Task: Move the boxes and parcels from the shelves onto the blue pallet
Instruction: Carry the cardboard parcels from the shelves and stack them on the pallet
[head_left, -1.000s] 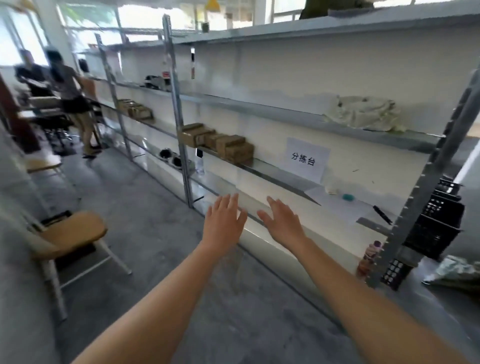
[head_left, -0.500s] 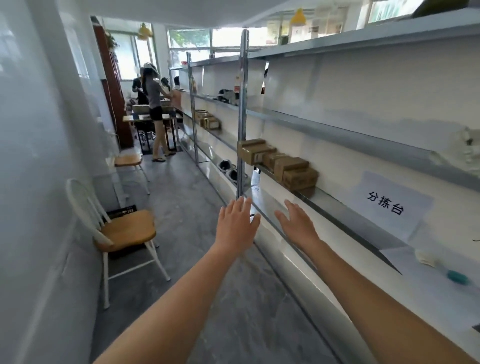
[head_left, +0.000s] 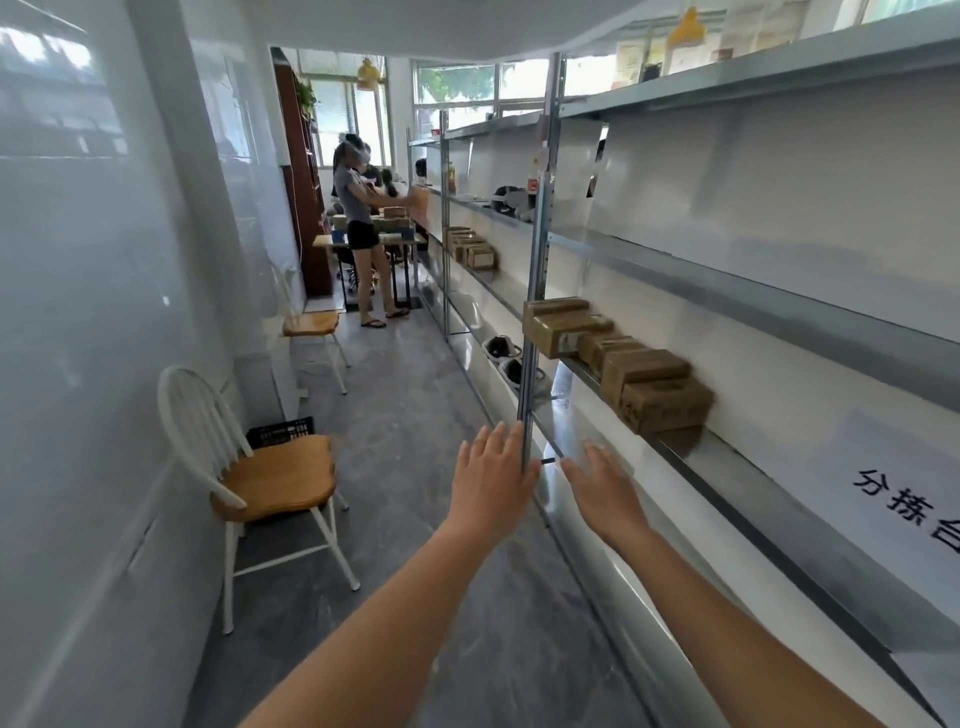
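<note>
Reaching forward, the left hand (head_left: 491, 480) and right hand (head_left: 605, 488) are spread flat, holding nothing. A grey metal shelf upright (head_left: 537, 291) stands between them and the brown cardboard boxes (head_left: 621, 358) on the right-hand metal shelf (head_left: 737, 467). A wooden-seated white chair (head_left: 260, 467) stands left.

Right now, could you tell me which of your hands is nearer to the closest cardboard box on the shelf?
Right. The right hand is just below-left of the cardboard box; the left hand is farther left, across the shelf upright.
</note>
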